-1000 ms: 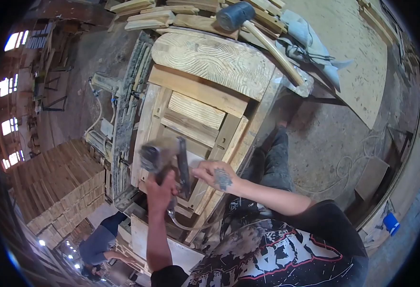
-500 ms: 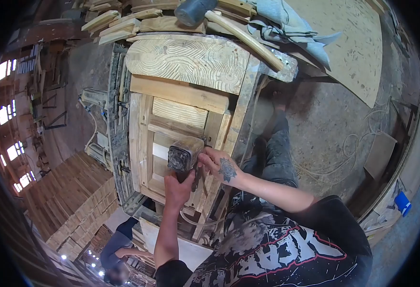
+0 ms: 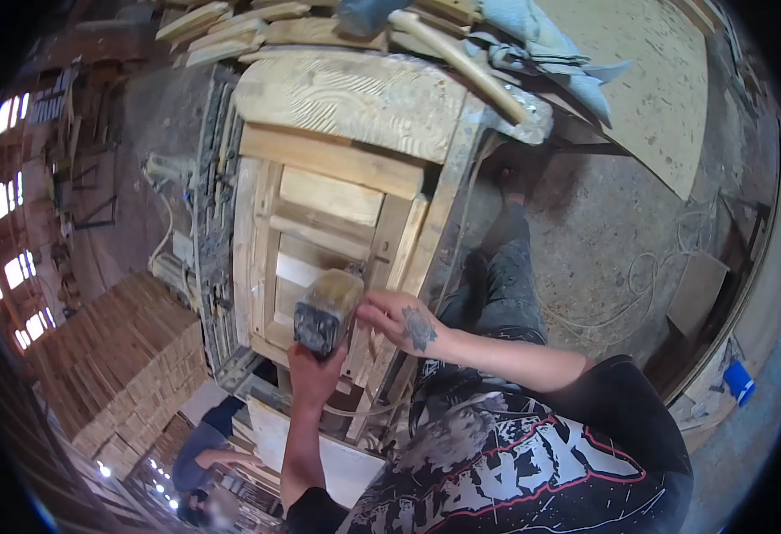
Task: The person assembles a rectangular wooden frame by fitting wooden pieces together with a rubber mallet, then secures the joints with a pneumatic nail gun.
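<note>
My left hand (image 3: 315, 372) is wrapped around the handle of a nail gun (image 3: 338, 292), a worn yellowish tool with a dark end cap and a pale air hose (image 3: 359, 412) trailing below. The tool hangs over a wooden panelled frame (image 3: 392, 233) on the bench, hiding part of its lower section. Close by the tool's right side is my right hand (image 3: 401, 320), tattooed on the back, with its fingers curled together. I cannot tell what these fingertips hold.
Beyond the frame lies a thick pale board (image 3: 346, 98). A mallet (image 3: 466, 67) rests at the far edge beside wood offcuts (image 3: 221, 31) and a bluish cloth (image 3: 533, 36). Metal clamping gear (image 3: 217, 222) lines the left side. Another person (image 3: 208, 449) is at lower left, near stacked wood (image 3: 132, 374).
The nail gun and both hands have come back toward my body, uncovering more of the frame's middle. My right hand's fingers have drawn in from the tool's front. The view has shifted slightly.
</note>
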Demonstrator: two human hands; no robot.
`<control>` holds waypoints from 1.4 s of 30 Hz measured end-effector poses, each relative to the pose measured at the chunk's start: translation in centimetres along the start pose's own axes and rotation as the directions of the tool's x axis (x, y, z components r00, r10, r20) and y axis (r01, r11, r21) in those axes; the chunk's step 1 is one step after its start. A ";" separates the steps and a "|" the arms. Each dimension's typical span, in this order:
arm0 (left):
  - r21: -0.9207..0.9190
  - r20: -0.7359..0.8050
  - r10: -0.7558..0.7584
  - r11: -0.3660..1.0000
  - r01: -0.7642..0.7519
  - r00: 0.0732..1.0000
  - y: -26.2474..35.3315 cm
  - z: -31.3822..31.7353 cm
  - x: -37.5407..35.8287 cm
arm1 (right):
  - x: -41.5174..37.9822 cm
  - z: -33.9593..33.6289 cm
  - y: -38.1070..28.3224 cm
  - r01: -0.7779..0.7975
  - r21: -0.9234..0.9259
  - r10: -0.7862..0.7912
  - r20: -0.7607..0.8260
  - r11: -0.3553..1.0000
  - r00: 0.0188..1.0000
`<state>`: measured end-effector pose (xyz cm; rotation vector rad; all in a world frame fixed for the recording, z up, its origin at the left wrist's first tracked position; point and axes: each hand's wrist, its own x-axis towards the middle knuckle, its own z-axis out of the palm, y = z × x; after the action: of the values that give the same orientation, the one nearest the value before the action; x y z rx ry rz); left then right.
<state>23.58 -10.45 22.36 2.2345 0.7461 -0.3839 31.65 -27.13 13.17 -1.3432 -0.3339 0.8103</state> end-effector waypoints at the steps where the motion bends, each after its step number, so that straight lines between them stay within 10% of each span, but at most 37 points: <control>1: 0.157 0.007 0.139 0.978 -0.138 0.990 -1.2 -1.1 -1.6 | -0.7 0.8 0.5 -0.003 0.018 0.001 0.114 1.000 0.993; 6: 0.018 -0.023 -0.212 0.977 0.212 0.977 -9.0 -4.6 -11.7 | -3.3 5.8 0.4 -0.399 0.074 0.294 0.556 0.914 0.777; 8: 0.316 0.029 -0.163 0.938 0.146 0.986 -13.3 -5.0 -14.7 | -4.3 8.6 2.6 -0.220 -0.057 0.203 0.660 0.974 0.724; 13: 0.387 0.002 -0.214 0.901 0.197 0.977 -18.8 -3.3 -18.6 | -5.2 12.6 6.7 -0.077 -0.346 0.330 0.771 0.935 0.544; 32: 0.310 0.097 -0.278 0.921 0.236 0.956 -22.3 -2.8 -18.5 | -5.5 14.4 8.2 -0.127 -0.285 0.298 0.710 0.950 0.638; 38: 0.425 0.049 -0.222 0.887 0.181 0.974 -22.7 -2.6 -18.2 | -5.2 14.4 8.2 -0.228 -0.374 0.437 0.723 0.899 0.536; 40: 0.476 0.024 -0.156 0.870 0.126 0.987 -22.6 -3.2 -18.6 | -5.6 14.1 7.5 -0.155 -0.270 0.302 0.683 0.950 0.665; 42: 0.040 0.031 -0.403 0.915 0.402 0.915 -23.4 -4.2 -21.6 | -5.9 11.9 6.0 -0.157 -0.252 0.289 0.677 0.955 0.677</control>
<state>-7.61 -2.82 22.48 2.0883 1.1922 -0.6398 17.94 -22.38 11.55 -1.1913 -0.8797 1.5456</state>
